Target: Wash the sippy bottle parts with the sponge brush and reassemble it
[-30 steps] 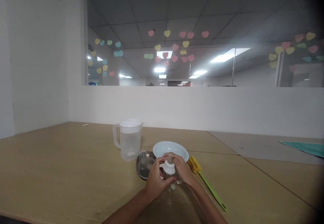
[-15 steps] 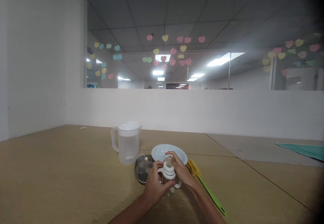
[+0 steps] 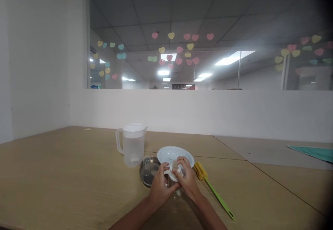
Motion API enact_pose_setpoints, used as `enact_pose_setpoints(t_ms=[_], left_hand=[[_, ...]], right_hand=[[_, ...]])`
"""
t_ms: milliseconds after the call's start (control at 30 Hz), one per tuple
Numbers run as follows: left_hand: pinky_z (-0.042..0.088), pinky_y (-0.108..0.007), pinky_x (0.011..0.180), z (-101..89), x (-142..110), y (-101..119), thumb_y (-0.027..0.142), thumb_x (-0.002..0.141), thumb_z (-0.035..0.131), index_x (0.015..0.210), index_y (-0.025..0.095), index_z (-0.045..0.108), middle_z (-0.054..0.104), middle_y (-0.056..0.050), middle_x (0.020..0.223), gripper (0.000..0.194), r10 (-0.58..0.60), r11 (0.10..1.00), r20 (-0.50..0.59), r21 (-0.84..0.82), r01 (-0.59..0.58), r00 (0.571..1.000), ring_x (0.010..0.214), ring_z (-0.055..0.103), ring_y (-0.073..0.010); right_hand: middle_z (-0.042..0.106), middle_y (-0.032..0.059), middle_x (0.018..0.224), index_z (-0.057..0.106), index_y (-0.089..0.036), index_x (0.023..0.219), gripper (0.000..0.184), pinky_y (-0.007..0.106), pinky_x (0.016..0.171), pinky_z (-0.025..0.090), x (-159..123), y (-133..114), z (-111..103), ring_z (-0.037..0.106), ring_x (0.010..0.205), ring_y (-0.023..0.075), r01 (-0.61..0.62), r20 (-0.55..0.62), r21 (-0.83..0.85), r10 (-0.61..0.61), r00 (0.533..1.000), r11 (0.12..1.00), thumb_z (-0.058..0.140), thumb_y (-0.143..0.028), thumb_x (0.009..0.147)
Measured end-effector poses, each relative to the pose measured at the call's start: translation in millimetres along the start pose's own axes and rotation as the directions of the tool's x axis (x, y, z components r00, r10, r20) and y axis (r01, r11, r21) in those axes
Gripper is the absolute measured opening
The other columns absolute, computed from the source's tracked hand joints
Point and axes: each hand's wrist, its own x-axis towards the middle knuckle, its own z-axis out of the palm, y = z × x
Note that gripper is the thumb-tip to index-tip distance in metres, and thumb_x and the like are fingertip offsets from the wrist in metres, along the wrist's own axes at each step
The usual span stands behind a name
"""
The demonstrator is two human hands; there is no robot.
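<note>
A clear baby bottle with a white collar, white side handles and a translucent teat stands between my hands, near the front of the table. My left hand is wrapped round the bottle's body from the left, its thumb across the front. My right hand grips the white collar at the top, its thumb and fingers around the base of the teat. Just behind the hands sits a pale blue bowl. Left of the bottle, a round metal dish holds a clear dome-shaped cap.
A translucent lidded pitcher with liquid stands behind the metal dish. On the right lies a bottle brush with a yellow sponge head and green handle. A teal cloth rests at the far right. The wall rises behind the table.
My right hand has shifted from beside the teat to a grip around the collar, its thumb now in front. My left hand keeps its hold. The camera view dipped and returned slightly.
</note>
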Motion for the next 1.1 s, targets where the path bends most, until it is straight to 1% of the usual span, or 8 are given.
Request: enact_pose_setpoints(t_ms=[133,333,433,533,733,933,1000,1100], left_hand=[[0.043,-0.029,0.070,-0.2,1,0,0.035,0.067,0.068,0.119,0.019,0.037,0.058,-0.006,0.108,0.062,0.014,1.000,0.005,-0.006,-0.014,1.000,0.065,0.050,-0.0115],[0.043,-0.028,0.067,-0.5,2,0,0.039,0.068,0.068,0.119,0.019,0.037,0.059,-0.006,0.106,0.063,0.033,0.999,0.024,-0.043,-0.032,0.999,0.064,0.050,-0.0110],[0.043,-0.028,0.067,-0.3,2,-1,0.039,0.069,0.067,0.118,0.019,0.037,0.059,-0.006,0.105,0.061,0.033,0.999,0.020,-0.020,-0.033,0.999,0.066,0.052,-0.0117],[0.044,-0.027,0.068,-0.2,2,-1,0.037,0.071,0.065,0.119,0.019,0.037,0.059,-0.006,0.104,0.059,0.034,0.999,0.020,0.001,-0.034,0.999,0.073,0.055,-0.0140],[0.045,-0.028,0.067,-1.3,4,-2,0.041,0.067,0.068,0.112,0.019,0.040,0.060,-0.007,0.104,0.057,0.039,0.999,-0.003,-0.001,-0.039,0.999,0.075,0.057,-0.0158],[0.043,-0.025,0.063,-5.4,8,-3,0.036,0.075,0.059,0.106,0.019,0.045,0.059,-0.006,0.102,0.038,0.065,0.997,0.015,-0.044,-0.065,0.998,0.068,0.051,-0.0121],[0.042,-0.024,0.062,-6.2,10,-3,0.033,0.074,0.060,0.107,0.019,0.045,0.059,-0.006,0.102,0.039,0.070,0.994,0.031,-0.081,-0.067,0.997,0.068,0.050,-0.0116],[0.042,-0.023,0.062,-6.9,12,-1,0.033,0.072,0.063,0.108,0.019,0.045,0.058,-0.005,0.103,0.042,0.070,0.988,0.059,-0.144,-0.061,0.996,0.072,0.051,-0.0119]], right_hand=[[0.057,0.0044,0.086,0.060,-0.021,0.081,0.021,0.034,0.080,0.040,-1,-1,2,0.051,0.087,0.0207,0.070,0.047,-0.113,-0.065,0.997,0.991,0.052,-0.041,0.080],[0.064,0.0043,0.094,0.065,-0.023,0.095,0.029,0.039,0.091,0.035,-2,-1,0,0.054,0.094,0.0214,0.137,0.113,-0.101,-0.125,0.986,0.985,0.038,-0.029,0.086],[0.064,0.0051,0.103,0.059,-0.023,0.111,0.032,0.040,0.091,0.039,-5,4,1,0.055,0.099,0.0217,0.149,0.045,-0.146,-0.144,0.989,0.978,0.041,-0.030,0.085],[0.064,0.0069,0.098,0.051,-0.020,0.119,0.039,0.037,0.081,0.046,-10,8,4,0.058,0.092,0.0209,0.160,-0.098,-0.232,-0.187,0.978,0.960,0.049,-0.033,0.082],[0.061,0.0051,0.079,0.052,-0.018,0.097,0.018,0.032,0.066,0.047,-17,5,3,0.058,0.071,0.0170,0.263,-0.308,-0.352,-0.377,0.874,0.898,0.050,-0.024,0.081],[0.051,-0.0015,0.059,0.051,-0.019,0.084,0.010,0.030,0.060,0.041,-22,-8,10,0.047,0.056,0.0134,0.538,-0.126,-0.384,-0.619,0.775,0.751,0.048,-0.012,0.077],[0.054,0.0007,0.066,0.051,-0.019,0.087,0.011,0.031,0.062,0.041,-21,-7,13,0.050,0.062,0.0147,0.474,-0.190,-0.396,-0.575,0.795,0.786,0.047,-0.014,0.078],[0.060,0.0072,0.089,0.050,-0.017,0.104,0.024,0.035,0.072,0.044,-17,1,11,0.055,0.080,0.0193,0.286,-0.267,-0.410,-0.414,0.870,0.866,0.046,-0.022,0.081]])
